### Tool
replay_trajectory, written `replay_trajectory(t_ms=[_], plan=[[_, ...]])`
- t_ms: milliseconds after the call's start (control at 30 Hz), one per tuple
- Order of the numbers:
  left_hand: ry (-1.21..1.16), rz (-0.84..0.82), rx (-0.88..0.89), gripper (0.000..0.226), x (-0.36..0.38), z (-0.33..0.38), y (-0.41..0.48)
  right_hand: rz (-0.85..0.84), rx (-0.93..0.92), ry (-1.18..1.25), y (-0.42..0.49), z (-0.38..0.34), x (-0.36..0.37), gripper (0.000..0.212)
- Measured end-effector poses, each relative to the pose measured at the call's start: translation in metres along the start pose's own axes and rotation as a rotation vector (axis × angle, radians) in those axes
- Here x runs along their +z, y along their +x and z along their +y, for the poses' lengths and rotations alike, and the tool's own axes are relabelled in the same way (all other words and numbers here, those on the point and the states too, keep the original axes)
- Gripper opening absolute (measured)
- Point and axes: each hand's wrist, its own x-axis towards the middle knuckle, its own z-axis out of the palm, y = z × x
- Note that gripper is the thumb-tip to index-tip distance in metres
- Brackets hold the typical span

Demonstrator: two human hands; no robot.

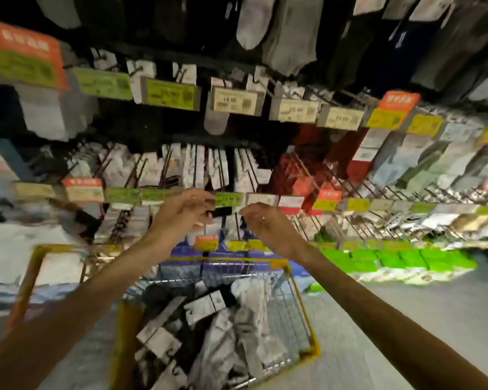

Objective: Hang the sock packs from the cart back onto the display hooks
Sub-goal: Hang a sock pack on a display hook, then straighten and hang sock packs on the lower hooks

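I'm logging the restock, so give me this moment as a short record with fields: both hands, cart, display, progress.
left hand: raised to the middle display row, fingers curled; grip blurred
right hand: raised beside it, same row; grip blurred
cart: yellow-rimmed wire, sock packs piled inside
display: hanging packs on hooks, behind price tags
progress: many packs not yet hung

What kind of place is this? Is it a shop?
Most likely a shop's sock aisle: price tags sit in rows, sock packs hang on display hooks, and a wire cart below holds more packs.
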Motion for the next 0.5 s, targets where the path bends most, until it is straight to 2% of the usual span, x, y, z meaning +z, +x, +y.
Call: replay_trajectory(t_ms=[200, 333, 500], plan=[[-0.004, -0.030, -0.126, 0.017, 0.000, -0.110, 0.003, -0.128, 0.272, 0.060, -0.048, 0.061, 0.111, 0.027], [-0.005, -0.004, -0.255, 0.026, 0.005, -0.200, 0.010, -0.184, 0.469, 0.088, -0.066, 0.112, 0.177, 0.028], [0.077, -0.048, -0.450, 0.027, 0.027, -0.327, -0.002, -0.432, 0.618, 0.019, -0.096, 0.190, 0.265, 0.028]])
